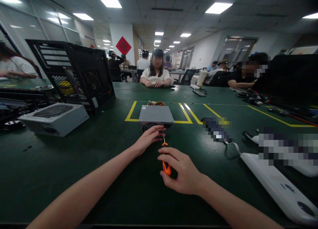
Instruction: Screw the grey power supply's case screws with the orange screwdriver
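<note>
A grey computer power supply stands in front of me on the green table, with a bundle of cables at its far side. My left hand reaches to its near face, fingers stretched out and slightly apart beside the screwdriver's shaft. Whether the fingertips touch the shaft or the casing is not clear. An orange and black screwdriver points away from me, its tip up against the near face of the power supply. My right hand is closed around the handle, thumb below and fingers above.
Left lie a second power supply and an open black computer case. Right are a white device with a cable and a blurred dark phone-like object. Yellow tape marks the table. A person sits opposite.
</note>
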`<move>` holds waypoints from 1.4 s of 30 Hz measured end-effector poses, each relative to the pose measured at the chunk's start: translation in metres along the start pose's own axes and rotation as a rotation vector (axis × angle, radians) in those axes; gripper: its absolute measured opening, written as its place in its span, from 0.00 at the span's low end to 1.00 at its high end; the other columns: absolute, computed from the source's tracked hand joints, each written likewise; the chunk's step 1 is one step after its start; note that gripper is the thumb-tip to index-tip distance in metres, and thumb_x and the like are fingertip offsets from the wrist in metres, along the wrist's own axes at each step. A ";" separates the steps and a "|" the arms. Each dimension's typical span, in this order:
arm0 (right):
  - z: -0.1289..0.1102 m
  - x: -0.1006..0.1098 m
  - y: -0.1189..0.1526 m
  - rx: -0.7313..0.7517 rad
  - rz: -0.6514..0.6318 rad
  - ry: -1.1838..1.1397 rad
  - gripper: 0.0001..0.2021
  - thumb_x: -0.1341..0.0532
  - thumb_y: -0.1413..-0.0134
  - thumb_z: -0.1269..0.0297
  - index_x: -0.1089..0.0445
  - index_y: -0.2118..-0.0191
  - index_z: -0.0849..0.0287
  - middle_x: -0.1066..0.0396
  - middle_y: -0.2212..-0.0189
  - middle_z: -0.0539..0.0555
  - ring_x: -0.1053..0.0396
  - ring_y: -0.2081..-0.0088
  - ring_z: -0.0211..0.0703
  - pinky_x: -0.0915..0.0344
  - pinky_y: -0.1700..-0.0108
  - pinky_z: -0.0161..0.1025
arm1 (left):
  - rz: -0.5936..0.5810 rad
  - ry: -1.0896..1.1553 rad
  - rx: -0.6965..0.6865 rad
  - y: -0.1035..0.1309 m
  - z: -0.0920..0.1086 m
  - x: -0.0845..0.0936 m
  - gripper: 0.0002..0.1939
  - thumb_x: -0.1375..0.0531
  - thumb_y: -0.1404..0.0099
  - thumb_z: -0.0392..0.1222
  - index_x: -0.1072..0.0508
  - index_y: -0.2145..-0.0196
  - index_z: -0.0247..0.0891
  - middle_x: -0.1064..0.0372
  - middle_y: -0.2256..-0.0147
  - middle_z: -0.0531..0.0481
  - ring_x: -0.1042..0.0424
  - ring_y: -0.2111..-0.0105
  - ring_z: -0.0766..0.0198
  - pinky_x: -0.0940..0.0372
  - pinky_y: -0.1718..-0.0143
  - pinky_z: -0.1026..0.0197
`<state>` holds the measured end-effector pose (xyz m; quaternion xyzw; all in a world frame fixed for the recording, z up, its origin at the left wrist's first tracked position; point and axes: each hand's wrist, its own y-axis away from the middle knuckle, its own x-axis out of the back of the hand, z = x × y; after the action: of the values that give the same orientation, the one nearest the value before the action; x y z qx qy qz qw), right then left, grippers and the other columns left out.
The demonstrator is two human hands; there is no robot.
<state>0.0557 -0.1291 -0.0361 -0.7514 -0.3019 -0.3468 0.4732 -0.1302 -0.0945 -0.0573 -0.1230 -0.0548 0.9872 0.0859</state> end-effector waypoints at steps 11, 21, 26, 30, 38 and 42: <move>0.002 0.000 0.000 0.008 0.012 -0.010 0.15 0.42 0.52 0.64 0.36 0.56 0.59 0.34 0.55 0.59 0.33 0.56 0.47 0.33 0.56 0.45 | -0.030 0.079 0.020 -0.001 -0.001 0.005 0.18 0.45 0.38 0.40 0.33 0.50 0.40 0.41 0.45 0.43 0.34 0.54 0.60 0.39 0.53 0.55; 0.005 0.001 0.000 -0.026 0.022 -0.059 0.16 0.42 0.52 0.66 0.36 0.55 0.58 0.36 0.52 0.59 0.35 0.52 0.47 0.35 0.51 0.46 | 0.020 0.115 0.027 0.002 0.001 0.003 0.18 0.45 0.38 0.38 0.34 0.50 0.38 0.36 0.51 0.42 0.31 0.57 0.60 0.38 0.55 0.56; 0.005 0.003 0.000 -0.006 0.121 -0.079 0.18 0.43 0.51 0.67 0.39 0.52 0.58 0.37 0.51 0.60 0.35 0.51 0.47 0.34 0.52 0.44 | 0.080 0.072 -0.028 0.002 -0.003 0.007 0.15 0.46 0.38 0.41 0.33 0.54 0.35 0.33 0.54 0.42 0.30 0.59 0.60 0.37 0.58 0.58; 0.006 0.004 0.001 -0.012 0.273 -0.058 0.14 0.44 0.50 0.71 0.38 0.55 0.58 0.35 0.54 0.59 0.35 0.53 0.45 0.33 0.55 0.43 | 0.099 0.034 -0.035 0.003 -0.002 0.007 0.15 0.45 0.38 0.41 0.33 0.54 0.35 0.34 0.52 0.41 0.30 0.59 0.59 0.37 0.57 0.56; 0.006 0.005 -0.001 0.007 0.358 0.077 0.09 0.45 0.47 0.74 0.35 0.60 0.58 0.32 0.58 0.56 0.33 0.61 0.42 0.34 0.60 0.42 | 0.101 0.038 -0.011 0.004 0.000 0.004 0.16 0.45 0.39 0.40 0.31 0.53 0.37 0.36 0.50 0.41 0.29 0.59 0.58 0.36 0.59 0.57; 0.007 0.005 -0.003 -0.008 0.365 0.098 0.08 0.45 0.47 0.74 0.34 0.62 0.58 0.31 0.59 0.56 0.33 0.62 0.42 0.34 0.61 0.42 | 0.075 0.048 -0.008 0.004 -0.002 0.004 0.17 0.45 0.39 0.39 0.31 0.52 0.38 0.37 0.48 0.42 0.30 0.58 0.58 0.36 0.59 0.58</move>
<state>0.0580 -0.1207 -0.0329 -0.7778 -0.1360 -0.2925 0.5394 -0.1341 -0.0976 -0.0603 -0.1487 -0.0520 0.9863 0.0499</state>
